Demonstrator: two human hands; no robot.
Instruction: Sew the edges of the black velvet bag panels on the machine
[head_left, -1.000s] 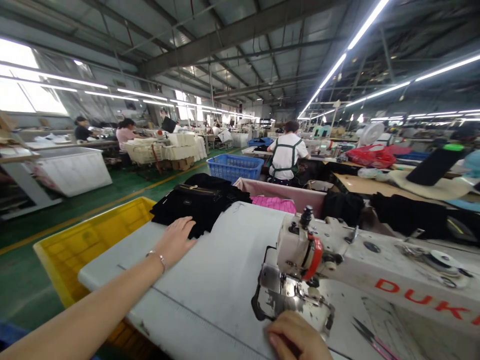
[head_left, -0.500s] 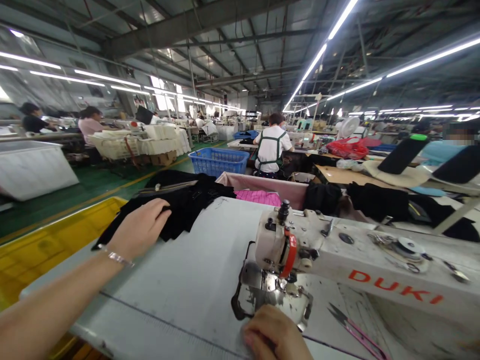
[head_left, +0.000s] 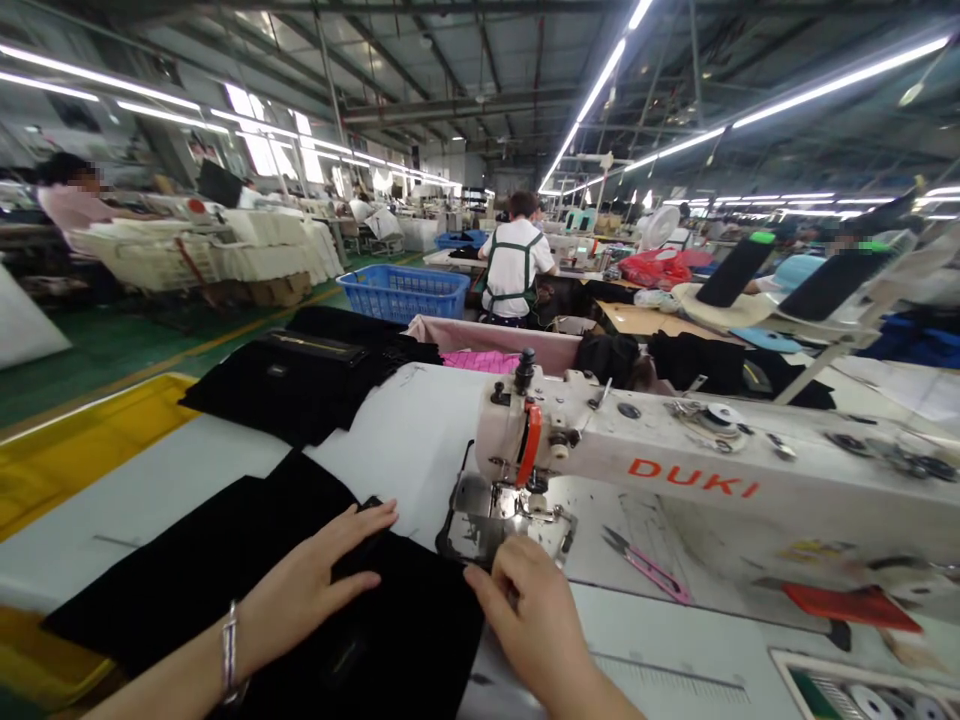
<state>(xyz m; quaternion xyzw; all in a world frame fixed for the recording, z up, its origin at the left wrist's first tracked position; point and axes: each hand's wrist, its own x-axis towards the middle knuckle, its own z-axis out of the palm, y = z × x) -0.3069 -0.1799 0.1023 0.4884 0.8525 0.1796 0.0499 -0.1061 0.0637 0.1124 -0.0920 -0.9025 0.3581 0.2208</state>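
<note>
A black fabric piece (head_left: 247,570) lies on the white sewing table (head_left: 420,440) in front of me. My left hand (head_left: 311,585) rests flat on it, fingers stretched toward the machine. My right hand (head_left: 536,620) sits at the fabric's right edge, just before the needle plate (head_left: 487,520) of the white DUKI sewing machine (head_left: 675,470), its fingers curled in a pinch; what they grip is hidden. A stack of more black fabric pieces (head_left: 300,375) lies at the table's far left.
Pink-handled snips (head_left: 649,565) lie on the machine bed, a red tool (head_left: 851,605) further right. A yellow bin (head_left: 82,440) stands left of the table, a pink bin (head_left: 487,350) behind it. A person in a green apron (head_left: 514,265) sits ahead beside a blue basket (head_left: 401,290).
My left hand has pulled one black piece off the far stack and drawn it across the table to the machine. My right hand stayed near the needle plate. The view dropped and shifted right.
</note>
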